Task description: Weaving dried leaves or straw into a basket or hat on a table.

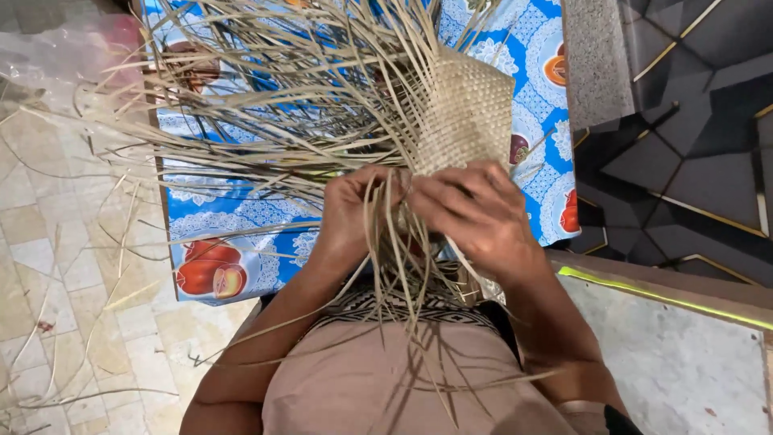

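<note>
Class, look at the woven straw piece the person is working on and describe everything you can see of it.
The woven straw piece is a flat, pale tan panel of thin dried strips plaited in a tight checker pattern. Only its right part is finished; long loose strips fan out leftward and upward, and more hang down over the person's lap. It lies above a blue cloth with fruit prints. The left hand and right hand pinch the strips at its lower edge.
</note>
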